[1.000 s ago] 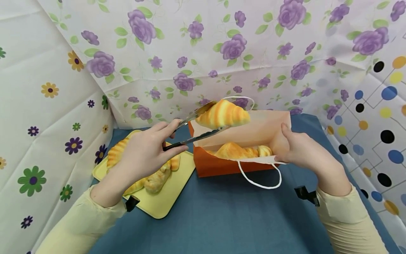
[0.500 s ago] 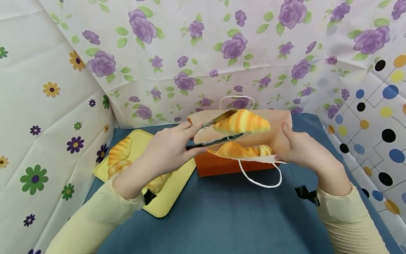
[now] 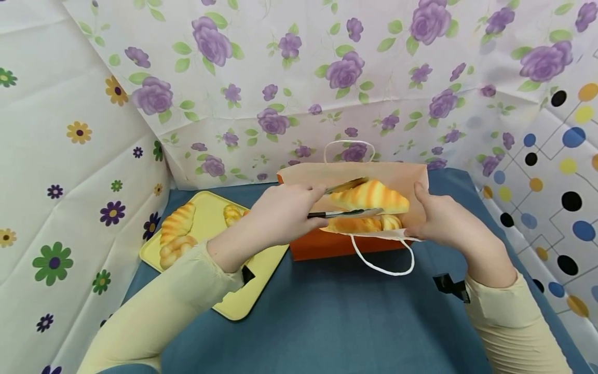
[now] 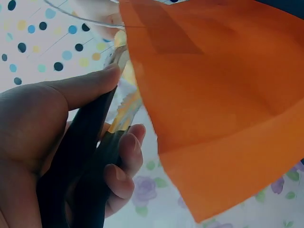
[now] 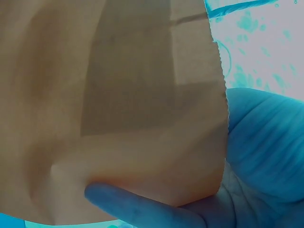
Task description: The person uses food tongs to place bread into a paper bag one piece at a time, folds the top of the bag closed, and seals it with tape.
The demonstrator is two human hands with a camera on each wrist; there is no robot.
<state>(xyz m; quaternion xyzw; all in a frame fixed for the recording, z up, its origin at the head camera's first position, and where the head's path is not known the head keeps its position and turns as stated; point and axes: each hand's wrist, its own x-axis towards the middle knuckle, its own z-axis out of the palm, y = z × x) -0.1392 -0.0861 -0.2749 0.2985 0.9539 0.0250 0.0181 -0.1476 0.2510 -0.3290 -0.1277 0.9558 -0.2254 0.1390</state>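
Observation:
My left hand (image 3: 285, 215) holds black-handled metal tongs (image 3: 345, 213), whose jaws are closed around a striped croissant (image 3: 374, 197). The croissant hangs in the mouth of an orange paper bag (image 3: 345, 248), above other bread (image 3: 355, 225) inside. In the left wrist view, thumb and fingers wrap the tongs' black handles (image 4: 78, 137) beside the bag's orange side (image 4: 213, 85). My right hand (image 3: 444, 223) grips the bag's right edge. The right wrist view has the right thumb (image 5: 137, 204) against the bag's paper side (image 5: 133, 109); its other fingers are hidden there.
A yellow tray (image 3: 261, 265) stands left of the bag, partly under the left forearm. On it lie a striped croissant (image 3: 178, 221), a braided roll (image 3: 176, 250) and a partly covered bread (image 3: 232, 214). White cord handles (image 3: 383, 271) hang at the bag's front and rise behind.
My left hand has carried the tongs and croissant rightward and down, from left of the bag's mouth into it. The right hand and bag have stayed in place.

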